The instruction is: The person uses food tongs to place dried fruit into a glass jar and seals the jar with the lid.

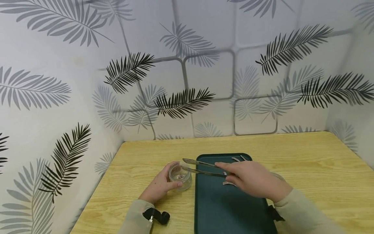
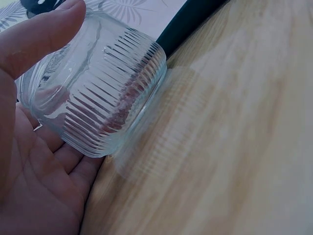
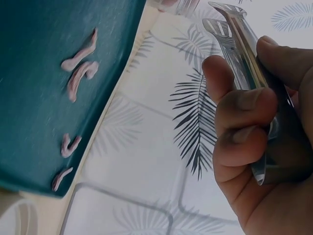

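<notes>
My left hand (image 1: 160, 185) holds a ribbed glass jar (image 2: 115, 81) on the wooden table, thumb on the near side and fingers round the far side. Some pinkish pieces (image 2: 124, 105) lie in the bottom of the jar. With my right hand (image 1: 254, 178) I grip metal tongs (image 1: 208, 173) over a dark green tray (image 1: 223, 208). The tong arms stand apart, pointing left, and the lower tip overlaps the jar's mouth in the head view. Nothing shows between the tips. Several pale pink, curved strips (image 3: 78, 81) lie on the tray, partly hidden by my right hand in the head view.
The yellow wood-grain table (image 1: 309, 162) runs back to a leaf-patterned wall (image 1: 204, 74). A round, pale rim of a container (image 1: 277, 176) shows behind my right wrist. The tray's raised edge (image 1: 196, 195) runs close beside the jar.
</notes>
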### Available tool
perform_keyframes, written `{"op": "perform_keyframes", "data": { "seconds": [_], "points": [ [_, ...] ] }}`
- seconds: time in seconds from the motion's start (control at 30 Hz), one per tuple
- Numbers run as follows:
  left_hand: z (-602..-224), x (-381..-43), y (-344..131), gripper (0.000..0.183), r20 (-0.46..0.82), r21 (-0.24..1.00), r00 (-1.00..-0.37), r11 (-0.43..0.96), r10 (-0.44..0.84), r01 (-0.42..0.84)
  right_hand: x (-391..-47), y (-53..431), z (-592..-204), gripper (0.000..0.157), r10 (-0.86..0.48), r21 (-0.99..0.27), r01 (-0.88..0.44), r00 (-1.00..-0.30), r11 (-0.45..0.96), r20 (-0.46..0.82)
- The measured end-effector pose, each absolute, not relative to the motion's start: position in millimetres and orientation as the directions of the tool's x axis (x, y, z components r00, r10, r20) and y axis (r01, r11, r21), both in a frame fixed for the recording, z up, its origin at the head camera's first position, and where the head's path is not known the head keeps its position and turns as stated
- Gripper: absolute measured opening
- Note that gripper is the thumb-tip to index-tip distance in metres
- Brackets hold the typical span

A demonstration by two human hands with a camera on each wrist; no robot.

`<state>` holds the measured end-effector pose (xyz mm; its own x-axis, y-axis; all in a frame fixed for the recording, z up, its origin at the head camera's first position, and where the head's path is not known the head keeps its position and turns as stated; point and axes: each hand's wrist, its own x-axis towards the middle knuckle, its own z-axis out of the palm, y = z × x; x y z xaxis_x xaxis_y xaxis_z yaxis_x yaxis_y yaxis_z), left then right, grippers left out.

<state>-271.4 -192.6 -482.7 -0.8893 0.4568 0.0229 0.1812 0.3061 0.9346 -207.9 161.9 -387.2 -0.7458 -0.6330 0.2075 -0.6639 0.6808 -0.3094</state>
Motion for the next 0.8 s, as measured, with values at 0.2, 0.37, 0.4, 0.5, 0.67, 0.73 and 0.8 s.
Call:
{"op": "perform_keyframes", "data": {
  "seconds": [0.2, 0.37, 0.4, 0.5, 0.67, 0.73, 0.8],
  "points": [
    [-482, -271, -192, 0.079, 0.035, 0.936, -0.883, 0.294, 0.469, 0.193, -206, 176, -387, 0.053, -0.604, -0.297, -0.632, -0.774, 0.716, 0.191],
    [-482, -271, -193, 0.079, 0.030, 0.937, -0.882, 0.294, 0.470, 0.188, -205, 191, -389, 0.054, -0.593, -0.291, -0.619, -0.784, 0.729, 0.182],
    [-483, -272, -193, 0.079, 0.028, 0.937, -0.882, 0.294, 0.470, 0.187, -205, 194, -390, 0.054, -0.593, -0.289, -0.618, -0.785, 0.731, 0.179],
    [-484, -272, -194, 0.079, 0.023, 0.936, -0.883, 0.299, 0.469, 0.184, -204, 203, -393, 0.054, -0.589, -0.289, -0.607, -0.793, 0.740, 0.157],
    [-482, -271, -194, 0.081, 0.018, 0.935, -0.885, 0.306, 0.465, 0.180, -202, 221, -399, 0.055, -0.567, -0.290, -0.576, -0.814, 0.764, 0.123],
    [-481, -271, -194, 0.081, 0.016, 0.934, -0.887, 0.309, 0.462, 0.177, -200, 227, -400, 0.054, -0.561, -0.296, -0.571, -0.818, 0.766, 0.124],
    [-481, -270, -194, 0.082, 0.013, 0.934, -0.888, 0.312, 0.460, 0.175, -198, 233, -402, 0.054, -0.555, -0.301, -0.566, -0.822, 0.768, 0.127]
  ]
}}
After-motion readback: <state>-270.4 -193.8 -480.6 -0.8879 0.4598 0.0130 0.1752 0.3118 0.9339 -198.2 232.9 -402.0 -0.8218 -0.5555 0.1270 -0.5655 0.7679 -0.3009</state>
